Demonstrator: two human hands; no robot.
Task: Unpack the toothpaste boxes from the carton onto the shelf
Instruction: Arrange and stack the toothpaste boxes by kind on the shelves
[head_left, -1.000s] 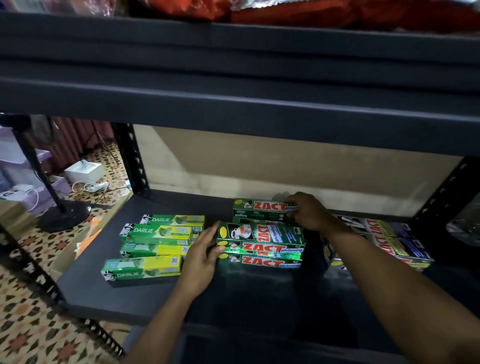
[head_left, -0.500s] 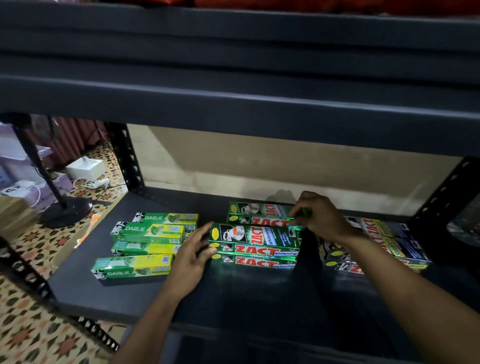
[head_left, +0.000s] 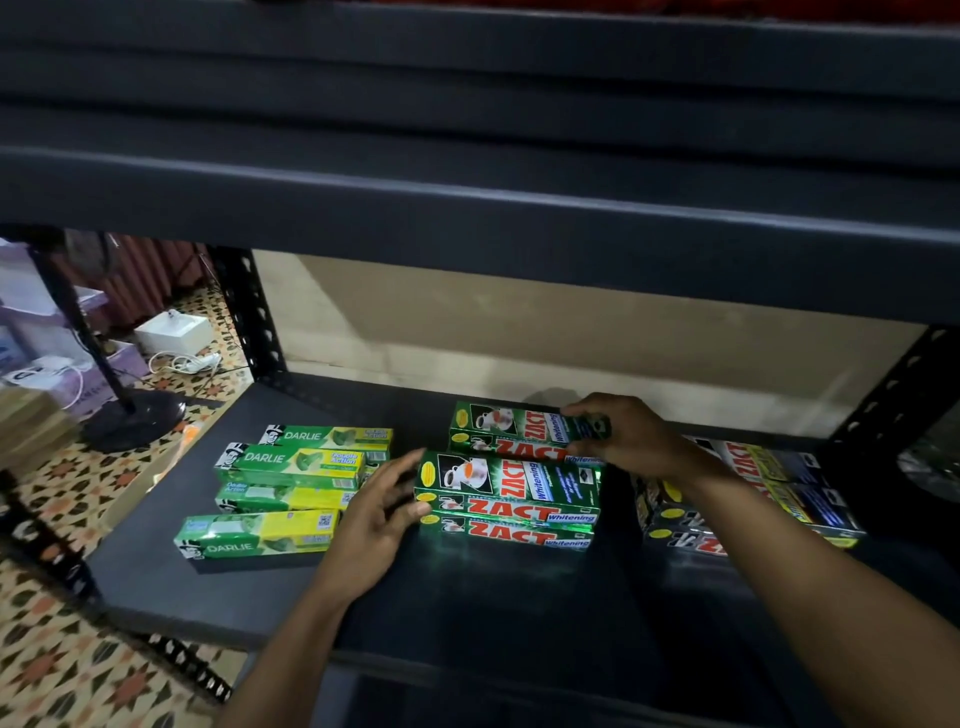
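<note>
Dark metal shelf (head_left: 467, 597) holds toothpaste boxes (head_left: 509, 488); patterned floor (head_left: 62, 670) lies left.

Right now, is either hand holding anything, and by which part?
Right hand grips rear ZACT box by its right end; left hand only touches front stack.

On the shelf (head_left: 467, 597), Darlie boxes (head_left: 291, 460) lie at left; the front Zact stack (head_left: 511, 493) sits in the centre with the rear Zact stack (head_left: 506, 431) just behind it, and other Zact boxes (head_left: 810, 499) lie apart at right.
</note>
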